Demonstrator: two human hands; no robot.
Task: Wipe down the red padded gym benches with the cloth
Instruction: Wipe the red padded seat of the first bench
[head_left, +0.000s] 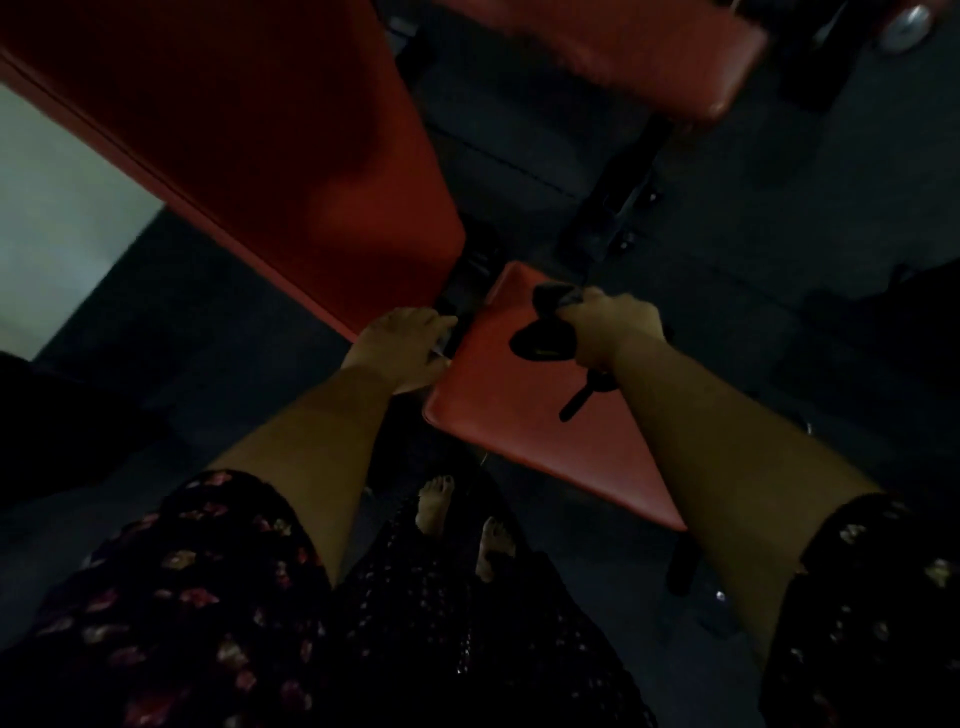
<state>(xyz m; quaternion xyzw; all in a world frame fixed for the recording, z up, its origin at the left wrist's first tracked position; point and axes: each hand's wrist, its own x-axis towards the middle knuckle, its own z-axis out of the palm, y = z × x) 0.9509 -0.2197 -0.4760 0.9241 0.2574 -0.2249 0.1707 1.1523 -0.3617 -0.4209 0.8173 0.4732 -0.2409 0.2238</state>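
Seat pad (519, 415) smooth red vinyl, slight sheen; cloth (545, 332) dark, limp

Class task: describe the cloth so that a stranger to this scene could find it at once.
Start at the long red backrest pad on the left, then drop to the smaller red seat pad beside it. The cloth is the dark bundle on that seat, gripped in the right hand; the left hand holds nothing.
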